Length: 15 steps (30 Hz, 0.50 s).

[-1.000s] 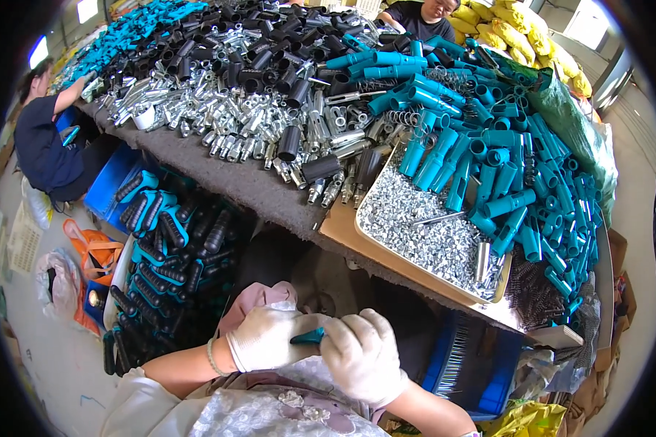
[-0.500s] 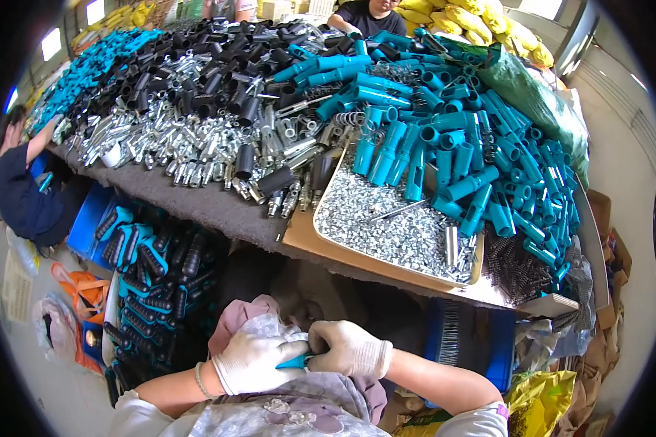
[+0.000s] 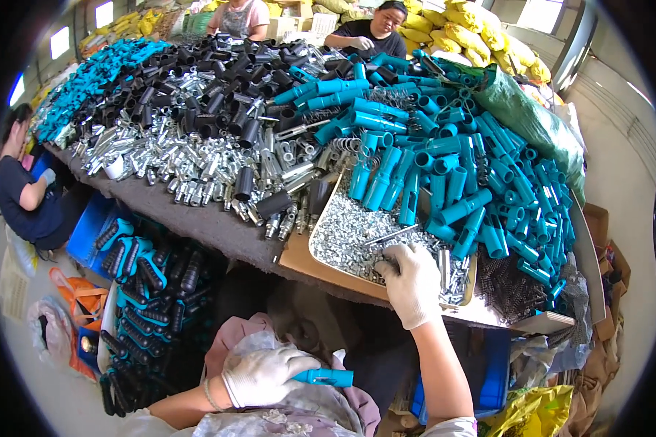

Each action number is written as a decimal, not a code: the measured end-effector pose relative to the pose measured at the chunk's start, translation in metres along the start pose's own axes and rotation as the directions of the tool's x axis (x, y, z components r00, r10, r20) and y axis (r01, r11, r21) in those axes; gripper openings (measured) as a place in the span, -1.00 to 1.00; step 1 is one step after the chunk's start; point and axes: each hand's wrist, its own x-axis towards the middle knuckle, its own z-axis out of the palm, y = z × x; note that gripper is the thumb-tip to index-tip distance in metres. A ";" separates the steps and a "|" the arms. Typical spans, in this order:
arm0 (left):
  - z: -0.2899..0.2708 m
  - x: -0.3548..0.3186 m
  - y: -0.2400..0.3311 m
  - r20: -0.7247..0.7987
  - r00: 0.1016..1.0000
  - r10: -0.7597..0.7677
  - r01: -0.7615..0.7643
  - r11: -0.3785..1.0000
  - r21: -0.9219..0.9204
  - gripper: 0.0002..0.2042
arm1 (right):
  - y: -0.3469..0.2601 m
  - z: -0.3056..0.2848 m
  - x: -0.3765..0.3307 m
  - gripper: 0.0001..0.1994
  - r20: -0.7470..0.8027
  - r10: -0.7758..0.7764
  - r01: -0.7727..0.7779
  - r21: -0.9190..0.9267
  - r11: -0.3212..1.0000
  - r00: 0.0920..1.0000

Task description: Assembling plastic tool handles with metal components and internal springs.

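Left grip [image 3: 262, 377] is wrapped around one end of the teal tube [image 3: 325, 374], low over your lap, near side of the surface [image 3: 204, 227]. Tube is roughly level, free end pointing right. Probably held at that end so the slot and the far end stay uncovered on your right grip's side.

Right grip [image 3: 413, 284] is over the tray [image 3: 340, 269], thumb and fingers curled narrow at the small silver bits [image 3: 342, 229]. Can't tell if you have one pinched, or whether you're touching them.

Tray sits on a cardboard sheet [image 3: 299, 255] at the near edge, likely for short reach; its rim presumably keeps loose bits from scattering. Teal tube pile [image 3: 465, 206] is just beyond it and to the right, black springs [image 3: 514, 288] just right of it; looks like everything is kept within your right arm's swing. Silver fittings [image 3: 189, 193] and black sleeves [image 3: 273, 202] are heaped farther left.

Counts: 1 tube in hand, 1 tray, 1 thin rod [image 3: 391, 234] lying on the bits, at least 1 metal cylinder [image 3: 444, 268] at the tray's right end, 1 white cup [image 3: 114, 169] among the fittings. 3 other people visible: one at left [image 3: 29, 186], two across. Bits, springs, fittings, sleeves, piled tubes: overlapping, too many to count.
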 end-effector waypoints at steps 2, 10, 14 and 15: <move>0.001 0.000 0.003 -0.041 0.997 -0.065 0.059 0.988 -0.141 -0.68 | 0.006 0.008 0.001 -0.89 0.024 0.017 -0.018 0.042 0.999 1.000; 0.004 -0.009 -0.014 -0.169 0.984 -0.052 0.038 0.995 -0.087 -0.65 | -0.005 -0.018 -0.014 -0.96 -0.005 0.159 -0.147 0.361 0.921 0.987; 0.004 -0.013 -0.024 -0.201 0.977 0.075 -0.054 0.993 0.105 -0.55 | -0.051 -0.026 -0.043 -0.85 0.437 -0.314 0.062 0.500 0.864 0.843; 0.000 -0.012 -0.022 -0.162 0.983 0.081 -0.054 0.984 0.169 -0.51 | -0.067 -0.022 -0.049 -0.92 0.475 -0.329 0.014 0.553 0.833 0.816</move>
